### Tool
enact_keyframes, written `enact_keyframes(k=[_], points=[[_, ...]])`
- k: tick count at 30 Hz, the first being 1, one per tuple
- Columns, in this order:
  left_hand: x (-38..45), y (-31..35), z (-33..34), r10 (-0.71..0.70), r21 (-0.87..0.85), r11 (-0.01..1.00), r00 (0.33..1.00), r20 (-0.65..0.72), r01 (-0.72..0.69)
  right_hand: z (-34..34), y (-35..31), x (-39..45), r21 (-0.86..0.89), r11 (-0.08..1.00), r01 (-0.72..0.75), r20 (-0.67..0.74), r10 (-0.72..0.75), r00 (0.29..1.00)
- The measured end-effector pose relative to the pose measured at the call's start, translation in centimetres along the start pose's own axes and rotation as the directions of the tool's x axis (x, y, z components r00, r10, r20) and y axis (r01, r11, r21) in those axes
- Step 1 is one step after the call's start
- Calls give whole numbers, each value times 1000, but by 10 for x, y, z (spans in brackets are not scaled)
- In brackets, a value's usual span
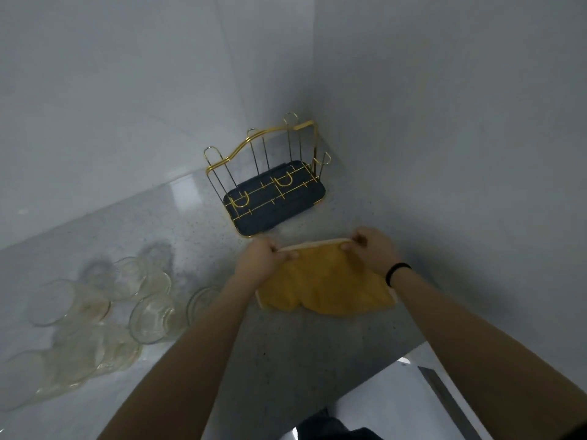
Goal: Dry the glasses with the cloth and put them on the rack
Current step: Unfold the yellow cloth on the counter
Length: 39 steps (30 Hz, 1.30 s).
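Both my hands are on the cloth (324,281): left hand (263,258) pinches its far-left corner, right hand (371,249) pinches the far-right corner, fingers curled over the top edge, so each grip is closed on fabric & nothing else. Cloth is stretched betw. them, long axis running left-right, far edge lifted, near part sagging onto the worktop (286,350).

Taking the cloth as the landmark: the rack (273,188) stands just beyond it, tucked in the wall corner, no glasses on it that I can see. The glasses (152,319) lie well to the left of the cloth, a loose cluster, most on their sides as far as I can tell; blur stops me counting. Nearest one sits just left of my left forearm.

So the key relation: glasses are all on the left-hand side, rack straight ahead. I judge the left hand is closer for fetching a glass, while the right keeps the cloth. No glass dried yet, I'd say.
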<state>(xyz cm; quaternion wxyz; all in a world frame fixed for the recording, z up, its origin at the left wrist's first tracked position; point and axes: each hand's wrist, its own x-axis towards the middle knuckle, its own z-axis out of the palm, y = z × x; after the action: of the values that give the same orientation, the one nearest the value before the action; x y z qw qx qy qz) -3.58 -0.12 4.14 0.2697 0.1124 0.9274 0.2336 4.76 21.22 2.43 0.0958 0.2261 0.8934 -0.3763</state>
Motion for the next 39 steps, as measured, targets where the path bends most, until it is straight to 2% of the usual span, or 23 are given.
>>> enact_keyframes(k=[2, 5, 8, 11, 13, 17, 19, 22, 25, 29, 34, 37, 39], points=[[-3, 10, -22, 59, -111, 992, 998, -29, -62, -24, -13, 2, 71, 997, -1, 10, 0, 1000], [-15, 32, -60, 177, -199, 958, 972, -157, -207, -63, -39, 2, 210, 975, 79, -109, -57, 992], [-30, 56, -93, 249, -208, 927, 927, -281, -312, -99, -67, -9, 211, 950, 231, -263, -172, 949], [-43, 71, -114, 307, -191, 907, 901, -307, -374, -124, -80, -24, 168, 937, 306, -311, -244, 918], [-50, 74, -118, 354, -169, 900, 901, -251, -401, -131, -78, -35, 135, 941, 311, -253, -270, 929], [-57, 62, -99, 415, -29, 909, 910, -11, -416, -121, -54, -57, 167, 953, 251, -23, -251, 968], [-58, 49, -77, 385, 13, 921, 917, 108, -389, -103, -33, -63, 147, 973, 178, 95, -193, 977], [-51, 23, -33, 300, 98, 939, 926, 228, -329, -69, -2, -66, 14, 997, 77, 260, -77, 963], [-43, 3, 2, 213, 171, 950, 941, 264, -263, -40, 20, -63, -78, 997, -5, 296, 28, 955], [-27, -1, 20, 191, 174, 961, 973, 133, -213, -18, 32, -44, -52, 994, -93, 136, 99, 986], [0, 2, 27, 143, 80, 987, 987, -71, -137, -7, 32, -11, -65, 992, -109, -43, 106, 993], [14, 1, 32, 94, 66, 994, 983, -158, -84, -5, 29, 8, -210, 973, -92, -129, 66, 989], [20, 1, 37, 92, 112, 991, 980, -178, -72, -1, 31, 19, -314, 946, -80, -125, 42, 991]])
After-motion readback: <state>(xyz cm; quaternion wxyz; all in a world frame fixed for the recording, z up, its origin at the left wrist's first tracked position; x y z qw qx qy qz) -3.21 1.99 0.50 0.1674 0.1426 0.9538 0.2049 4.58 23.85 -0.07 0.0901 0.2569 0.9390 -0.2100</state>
